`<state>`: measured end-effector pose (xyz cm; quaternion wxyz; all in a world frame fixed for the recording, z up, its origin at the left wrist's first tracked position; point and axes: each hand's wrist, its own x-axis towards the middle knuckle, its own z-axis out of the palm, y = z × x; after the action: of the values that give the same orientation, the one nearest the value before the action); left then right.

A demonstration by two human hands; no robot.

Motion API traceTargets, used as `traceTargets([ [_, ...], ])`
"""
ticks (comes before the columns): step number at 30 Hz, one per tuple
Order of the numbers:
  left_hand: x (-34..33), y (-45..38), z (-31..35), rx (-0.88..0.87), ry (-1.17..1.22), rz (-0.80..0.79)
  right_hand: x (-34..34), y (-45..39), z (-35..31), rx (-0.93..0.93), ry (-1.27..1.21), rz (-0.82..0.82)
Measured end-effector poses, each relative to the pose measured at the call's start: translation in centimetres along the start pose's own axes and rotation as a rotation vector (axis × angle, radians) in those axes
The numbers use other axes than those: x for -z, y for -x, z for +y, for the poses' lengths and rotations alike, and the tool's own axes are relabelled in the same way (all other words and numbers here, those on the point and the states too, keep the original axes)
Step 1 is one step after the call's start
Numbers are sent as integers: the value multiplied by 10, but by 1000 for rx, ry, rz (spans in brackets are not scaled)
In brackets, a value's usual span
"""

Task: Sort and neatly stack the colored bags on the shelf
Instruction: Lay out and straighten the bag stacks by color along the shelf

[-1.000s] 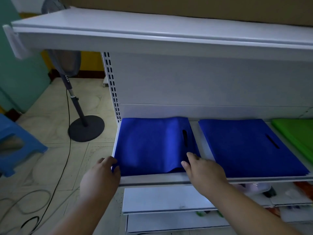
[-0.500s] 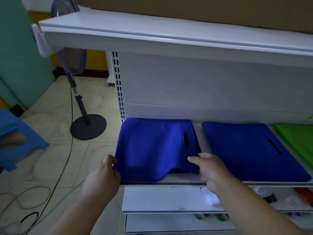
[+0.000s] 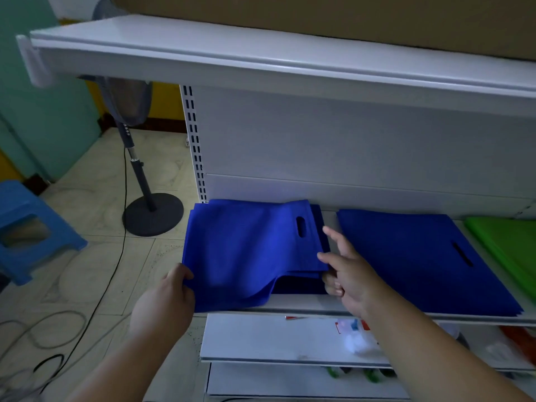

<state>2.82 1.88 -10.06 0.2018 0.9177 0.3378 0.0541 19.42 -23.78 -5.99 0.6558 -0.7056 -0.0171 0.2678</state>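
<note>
A stack of blue bags (image 3: 246, 250) with cut-out handles lies at the left end of the white shelf (image 3: 301, 305). Its top layers are rumpled and humped up at the front. My left hand (image 3: 171, 294) grips the stack's front-left corner. My right hand (image 3: 345, 274) is at the stack's right edge, thumb on top, index finger straight along the side, the other fingers curled under the layers. A second, flat stack of blue bags (image 3: 406, 256) lies to the right, and green bags (image 3: 504, 245) at the far right.
An upper shelf (image 3: 261, 53) overhangs, carrying a cardboard box (image 3: 348, 13). A lower shelf (image 3: 261, 338) holds small packets. On the floor to the left are a standing fan (image 3: 150, 210), a blue stool (image 3: 26, 224) and loose cables (image 3: 58, 329).
My right hand moved from the stack's front edge to its right side. The top blue bags bunched up at the front and slid left. My left hand kept its grip.
</note>
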Motion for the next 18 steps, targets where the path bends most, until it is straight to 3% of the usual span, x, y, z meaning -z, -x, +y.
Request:
traceTargets([
  [3,-3,5,8,-3,9,42,4,-2,1,85,153,-42],
  [8,-10,20,32,12,-3,152,31,-6,2,340,421,49],
  [10,-13,26,48,27,6,216,49,-7,0,321,464,35],
  [14,-16,33,73,52,-3,208,73,-5,8,91,729,-102],
  [18,-1,34,74,210,84,165,75,-3,8,270,1217,-57],
])
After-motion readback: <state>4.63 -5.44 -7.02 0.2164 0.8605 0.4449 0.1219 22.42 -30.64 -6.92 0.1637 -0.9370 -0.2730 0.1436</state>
